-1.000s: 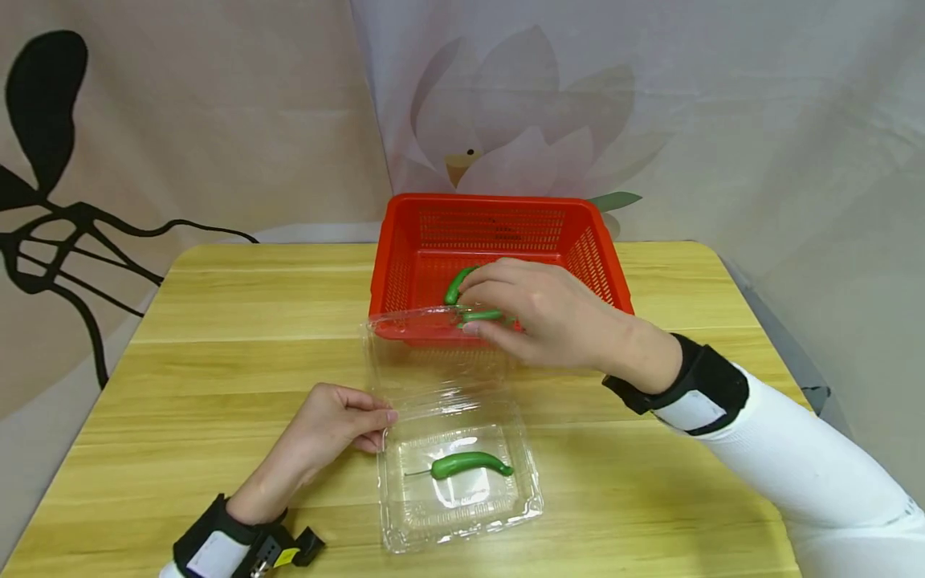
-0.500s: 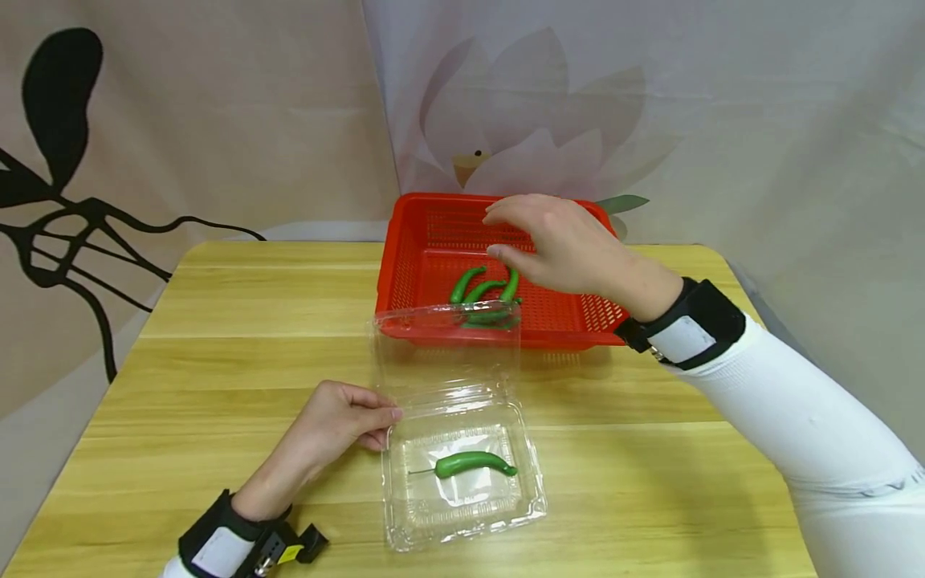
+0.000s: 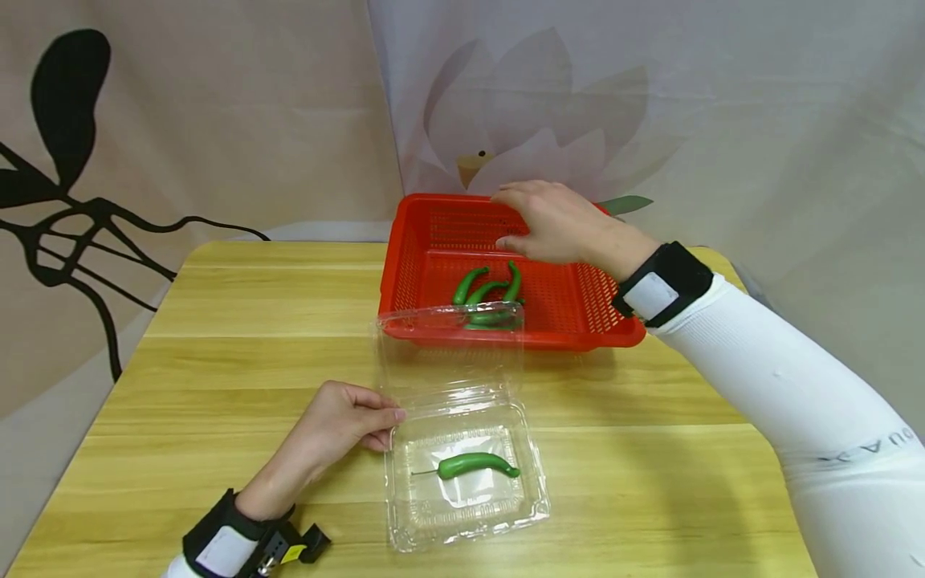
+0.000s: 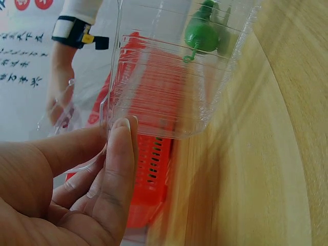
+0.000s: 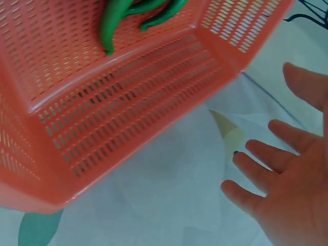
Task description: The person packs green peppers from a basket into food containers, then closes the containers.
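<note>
My left hand (image 3: 345, 419) pinches the left edge of a clear plastic clamshell container (image 3: 426, 515) near its hinge, between thumb and fingers. The container lies with its lid raised toward the basket. One green chili pepper (image 3: 473, 465) lies in its lower half; the left wrist view shows that pepper (image 4: 201, 35) through the plastic. Over the far side of a red plastic basket (image 3: 448, 229), my right hand (image 3: 556, 223) hovers with nothing in it, its fingers (image 5: 259, 171) spread and relaxed. Several green chili peppers (image 3: 515, 282) lie in the basket, some seen through the lid.
The basket's far wall (image 5: 118, 123) is close to a printed cloth backdrop (image 3: 289, 120). A wooden table (image 3: 238, 321) carries everything. The clamshell lid (image 3: 412, 361) overlaps the basket's front rim in the head view.
My right hand has moved from beside the peppers at the lid, up and away over the basket's far side. The left hand still holds the container; the head view has shifted slightly.
</note>
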Motion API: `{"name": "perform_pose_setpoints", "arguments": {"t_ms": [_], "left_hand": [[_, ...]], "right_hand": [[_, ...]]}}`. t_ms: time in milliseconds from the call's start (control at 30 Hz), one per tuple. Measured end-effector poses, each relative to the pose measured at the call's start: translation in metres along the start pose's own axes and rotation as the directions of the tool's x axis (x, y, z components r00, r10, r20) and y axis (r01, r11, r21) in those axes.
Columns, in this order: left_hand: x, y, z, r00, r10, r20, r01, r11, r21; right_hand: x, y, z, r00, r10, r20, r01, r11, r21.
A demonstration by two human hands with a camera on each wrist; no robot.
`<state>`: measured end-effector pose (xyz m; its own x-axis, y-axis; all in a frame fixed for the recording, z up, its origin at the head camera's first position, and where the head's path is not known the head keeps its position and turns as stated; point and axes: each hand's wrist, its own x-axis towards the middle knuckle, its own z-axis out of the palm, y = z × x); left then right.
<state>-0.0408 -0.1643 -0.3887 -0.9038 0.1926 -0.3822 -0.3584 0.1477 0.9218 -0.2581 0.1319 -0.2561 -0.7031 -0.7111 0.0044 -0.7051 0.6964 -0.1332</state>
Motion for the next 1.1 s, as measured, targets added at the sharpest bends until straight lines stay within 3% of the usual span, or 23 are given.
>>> {"name": "perform_pose_setpoints", "arguments": {"t_ms": [167,400,700,1100], "left_hand": [[0.000,0.000,0.000,1.000,0.001,0.001,-0.001,1.000,-0.002],[0.000,-0.001,0.000,1.000,-0.008,-0.005,0.008,1.000,0.009],[0.000,-0.002,0.000,1.000,-0.006,-0.010,0.006,1.000,0.013],[0.000,0.000,0.002,1.000,-0.012,-0.004,0.012,1.000,0.016]], "right_hand": [[0.012,0.006,0.008,0.992,0.028,0.125,-0.021,0.998,-0.055],[0.022,0.009,0.032,0.955,0.041,0.293,0.003,0.989,-0.148],[0.024,0.003,0.064,0.913,0.005,0.407,0.056,0.989,-0.137],[0.025,0.003,0.080,0.895,0.016,0.446,0.074,0.980,-0.183]]}}
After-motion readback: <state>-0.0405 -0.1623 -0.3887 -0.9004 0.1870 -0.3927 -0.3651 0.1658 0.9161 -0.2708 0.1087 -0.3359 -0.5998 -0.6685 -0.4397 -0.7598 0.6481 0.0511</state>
